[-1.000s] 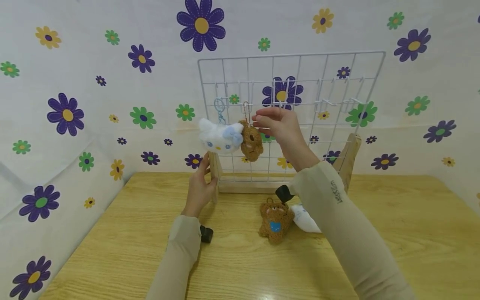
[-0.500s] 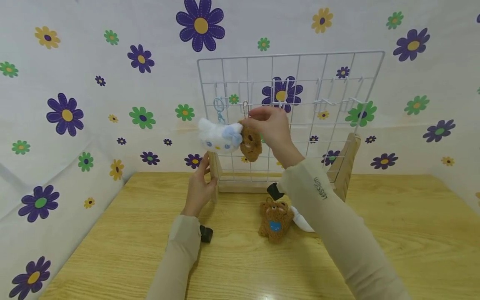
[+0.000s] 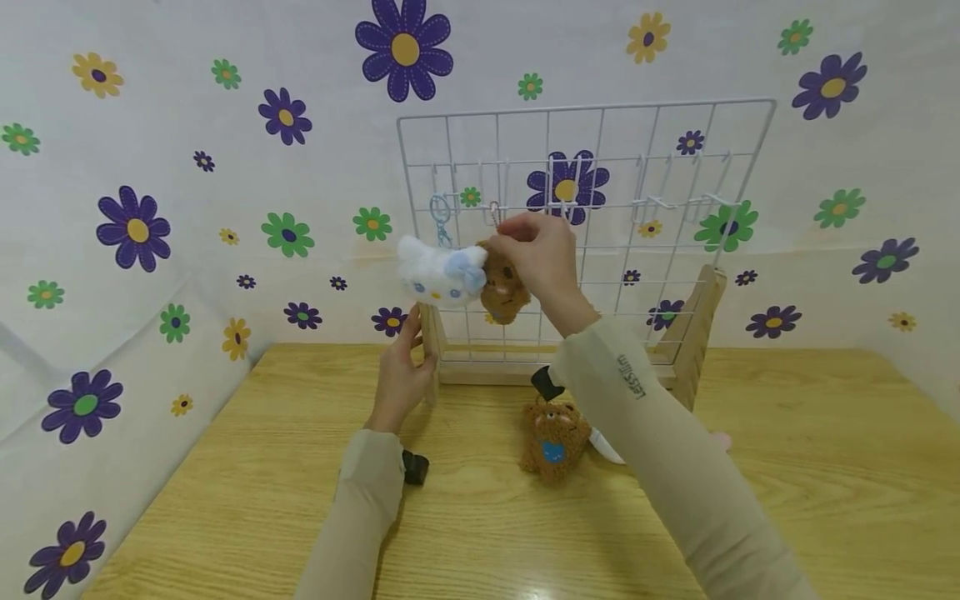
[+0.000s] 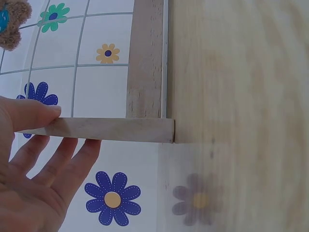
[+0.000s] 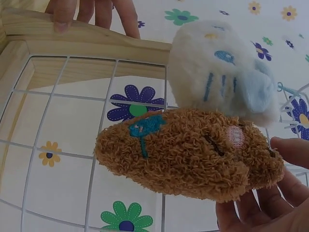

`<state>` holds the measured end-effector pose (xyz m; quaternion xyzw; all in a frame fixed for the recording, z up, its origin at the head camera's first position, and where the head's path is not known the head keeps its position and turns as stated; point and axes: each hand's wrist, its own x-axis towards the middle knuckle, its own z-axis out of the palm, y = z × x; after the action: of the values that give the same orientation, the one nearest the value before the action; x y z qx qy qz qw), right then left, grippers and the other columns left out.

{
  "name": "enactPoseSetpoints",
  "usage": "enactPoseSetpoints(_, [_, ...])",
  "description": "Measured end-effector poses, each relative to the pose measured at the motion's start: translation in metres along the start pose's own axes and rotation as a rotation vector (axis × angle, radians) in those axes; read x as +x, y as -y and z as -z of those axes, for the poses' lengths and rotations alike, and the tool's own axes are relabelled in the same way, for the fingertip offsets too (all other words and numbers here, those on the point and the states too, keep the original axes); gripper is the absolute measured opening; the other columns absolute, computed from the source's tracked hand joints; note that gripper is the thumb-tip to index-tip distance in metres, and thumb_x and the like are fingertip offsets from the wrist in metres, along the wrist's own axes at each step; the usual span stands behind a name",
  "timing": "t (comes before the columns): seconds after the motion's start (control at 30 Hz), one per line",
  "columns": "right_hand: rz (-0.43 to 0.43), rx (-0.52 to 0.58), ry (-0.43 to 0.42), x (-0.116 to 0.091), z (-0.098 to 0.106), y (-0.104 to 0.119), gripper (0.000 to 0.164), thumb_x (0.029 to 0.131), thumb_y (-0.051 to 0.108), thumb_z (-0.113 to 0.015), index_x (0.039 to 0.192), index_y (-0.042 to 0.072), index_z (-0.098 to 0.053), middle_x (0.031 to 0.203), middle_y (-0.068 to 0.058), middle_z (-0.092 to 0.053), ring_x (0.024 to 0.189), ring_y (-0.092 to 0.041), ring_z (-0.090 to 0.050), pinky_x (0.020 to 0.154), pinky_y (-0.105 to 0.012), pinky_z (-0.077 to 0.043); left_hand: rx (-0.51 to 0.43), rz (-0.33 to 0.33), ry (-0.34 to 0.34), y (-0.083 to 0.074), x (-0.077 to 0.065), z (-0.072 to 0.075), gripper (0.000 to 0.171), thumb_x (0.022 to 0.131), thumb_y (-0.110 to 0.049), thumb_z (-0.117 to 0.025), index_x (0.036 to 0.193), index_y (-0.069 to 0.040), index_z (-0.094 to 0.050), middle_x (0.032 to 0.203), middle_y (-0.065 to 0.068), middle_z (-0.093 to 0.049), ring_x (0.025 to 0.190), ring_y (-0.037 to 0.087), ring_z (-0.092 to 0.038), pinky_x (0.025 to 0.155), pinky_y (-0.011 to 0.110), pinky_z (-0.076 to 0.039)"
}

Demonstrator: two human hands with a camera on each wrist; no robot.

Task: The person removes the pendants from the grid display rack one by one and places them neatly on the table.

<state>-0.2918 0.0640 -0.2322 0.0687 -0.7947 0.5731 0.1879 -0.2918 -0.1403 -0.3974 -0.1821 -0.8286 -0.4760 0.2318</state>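
My right hand [image 3: 542, 254] pinches the head end of a brown bear plush keychain [image 3: 504, 292]. A beaded chain [image 3: 495, 210] rises from the bear toward a hook on the white wire grid rack [image 3: 585, 108]; the exact contact is too small to tell. Beside it hangs a white cat plush keychain [image 3: 435, 275] with a blue bow, on a light-blue ring and strap. In the right wrist view the bear plush [image 5: 183, 150] lies against the cat plush [image 5: 203, 67]. My left hand [image 3: 401, 379] grips the rack's wooden leg [image 4: 111, 129], thumb on one side and fingers on the other.
Another brown bear plush [image 3: 555, 437] with a blue patch lies on the wooden table [image 3: 247, 467]. A white plush [image 3: 606, 447] behind it and a pink bit [image 3: 722, 440] are mostly hidden by my right sleeve. More white hooks [image 3: 660, 202] stick out at the grid's right.
My right hand has moved left from beside the chain and taken hold of the bear's top. The bear has turned slightly. My left hand stays on the wooden leg.
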Motion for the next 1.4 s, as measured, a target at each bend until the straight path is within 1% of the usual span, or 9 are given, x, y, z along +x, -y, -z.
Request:
enactPoseSetpoints(0.3, [0.004, 0.023, 0.039, 0.0, 0.009, -0.001, 0.019, 0.095, 0.009, -0.072, 0.109, -0.003, -0.077, 0.11, -0.014, -0.074, 0.105, -0.02, -0.064, 0.086, -0.028, -0.056, 0.008, -0.029, -0.01, 0.0, 0.001, -0.001, 0.077, 0.086, 0.02, -0.062, 0.155, 0.004, -0.033, 0.143, 0.033, -0.049, 0.114, 0.051, -0.061, 0.087, 0.058, -0.058])
enactPoseSetpoints(0.4, [-0.001, 0.079, 0.067, -0.001, 0.013, -0.002, 0.021, 0.097, 0.009, -0.07, 0.111, -0.005, -0.075, 0.11, -0.014, -0.074, 0.101, -0.018, -0.065, 0.086, -0.027, -0.057, 0.008, -0.03, -0.011, 0.0, 0.0, -0.001, 0.077, 0.086, 0.019, -0.062, 0.155, 0.004, -0.033, 0.144, 0.033, -0.049, 0.114, 0.051, -0.061, 0.086, 0.057, -0.058])
enactPoseSetpoints(0.5, [-0.036, 0.157, 0.095, -0.001, 0.016, -0.002, 0.022, 0.098, 0.009, -0.068, 0.114, -0.006, -0.074, 0.106, -0.012, -0.074, 0.094, -0.018, -0.067, 0.085, -0.027, -0.058, 0.009, -0.031, -0.011, 0.001, 0.0, -0.001, 0.077, 0.086, 0.019, -0.063, 0.155, 0.003, -0.033, 0.144, 0.033, -0.048, 0.114, 0.051, -0.061, 0.085, 0.056, -0.059])
enactPoseSetpoints(0.7, [-0.102, 0.261, 0.125, -0.001, 0.021, 0.001, 0.019, 0.099, 0.01, -0.066, 0.113, 0.0, -0.074, 0.098, -0.007, -0.075, 0.089, -0.018, -0.069, 0.08, -0.026, -0.059, 0.013, -0.039, -0.019, 0.001, 0.0, -0.001, 0.077, 0.085, 0.02, -0.063, 0.155, 0.003, -0.035, 0.144, 0.033, -0.049, 0.113, 0.051, -0.062, 0.086, 0.056, -0.059])
enactPoseSetpoints(0.83, [-0.089, 0.31, 0.146, -0.001, 0.022, 0.001, 0.018, 0.1, 0.01, -0.065, 0.111, -0.001, -0.073, 0.09, -0.003, -0.075, 0.086, -0.017, -0.069, 0.07, -0.024, -0.055, 0.014, -0.047, -0.025, 0.001, 0.0, -0.001, 0.077, 0.084, 0.02, -0.064, 0.154, 0.004, -0.035, 0.145, 0.032, -0.048, 0.113, 0.05, -0.062, 0.089, 0.056, -0.058])
enactPoseSetpoints(0.93, [-0.078, 0.353, 0.168, -0.002, 0.022, 0.001, 0.02, 0.101, 0.009, -0.063, 0.114, -0.004, -0.07, 0.088, -0.001, -0.076, 0.085, -0.017, -0.069, 0.068, -0.025, -0.054, 0.016, -0.046, -0.024, 0.001, 0.0, -0.001, 0.077, 0.084, 0.02, -0.064, 0.154, 0.005, -0.035, 0.145, 0.032, -0.048, 0.113, 0.05, -0.062, 0.09, 0.057, -0.057])
enactPoseSetpoints(1.1, [-0.075, 0.39, 0.197, -0.003, 0.023, 0.001, 0.025, 0.102, 0.009, -0.06, 0.12, -0.007, -0.067, 0.091, -0.003, -0.076, 0.087, -0.018, -0.07, 0.073, -0.027, -0.057, 0.023, -0.034, -0.019, 0.001, 0.0, -0.001, 0.075, 0.084, 0.021, -0.064, 0.153, 0.005, -0.036, 0.145, 0.033, -0.048, 0.114, 0.051, -0.061, 0.09, 0.058, -0.057])
enactPoseSetpoints(1.27, [-0.072, 0.447, 0.215, -0.004, 0.026, 0.001, 0.018, 0.102, 0.008, -0.06, 0.113, -0.003, -0.07, 0.094, -0.006, -0.076, 0.092, -0.021, -0.07, 0.08, -0.029, -0.058, 0.03, -0.033, -0.017, 0.001, 0.001, -0.001, 0.075, 0.085, 0.021, -0.064, 0.153, 0.005, -0.036, 0.144, 0.033, -0.049, 0.114, 0.051, -0.061, 0.089, 0.058, -0.057])
enactPoseSetpoints(1.4, [-0.055, 0.503, 0.233, -0.005, 0.028, 0.004, 0.017, 0.102, 0.007, -0.06, 0.111, -0.005, -0.068, 0.091, -0.005, -0.075, 0.092, -0.021, -0.071, 0.084, -0.03, -0.059, 0.021, -0.028, -0.014, 0.001, 0.001, -0.001, 0.077, 0.085, 0.021, -0.063, 0.154, 0.004, -0.034, 0.145, 0.032, -0.048, 0.115, 0.051, -0.061, 0.09, 0.058, -0.057])
